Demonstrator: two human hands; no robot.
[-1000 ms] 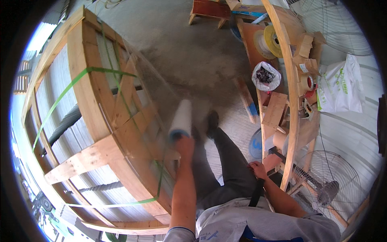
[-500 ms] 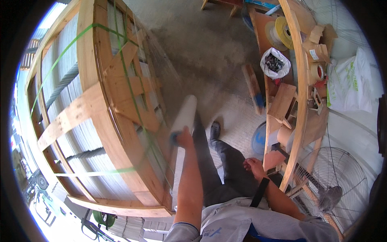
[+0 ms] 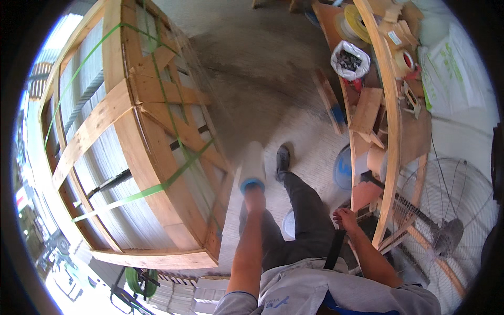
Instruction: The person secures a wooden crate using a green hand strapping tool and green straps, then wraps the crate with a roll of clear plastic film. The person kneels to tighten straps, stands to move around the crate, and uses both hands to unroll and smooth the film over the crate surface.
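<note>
My left hand (image 3: 254, 198) is closed on the blue-rimmed near end of a roll of clear stretch film (image 3: 253, 160). The roll points away from me, above my legs. To its left stands a tall wooden crate (image 3: 118, 131) with pale stacked sheets (image 3: 107, 173) behind its slats and green straps (image 3: 163, 187) around it. Faint clear film (image 3: 197, 63) shows along the crate's far right side. My right hand (image 3: 345, 218) hangs beside my right thigh near the shelf, its fingers curled with nothing seen in them.
A wooden shelf (image 3: 391, 126) on the right bears a white bag of dark pieces (image 3: 350, 60), a yellow spool (image 3: 357, 23) and tape rolls (image 3: 403, 62). Near it are a wire-caged fan (image 3: 446, 231), a blue round lid (image 3: 343, 167) and a wooden board (image 3: 329, 102) on the floor.
My left hand and the film roll have swung away from the crate, toward my middle. The view has shifted, and more floor shows between the crate's near corner and my legs.
</note>
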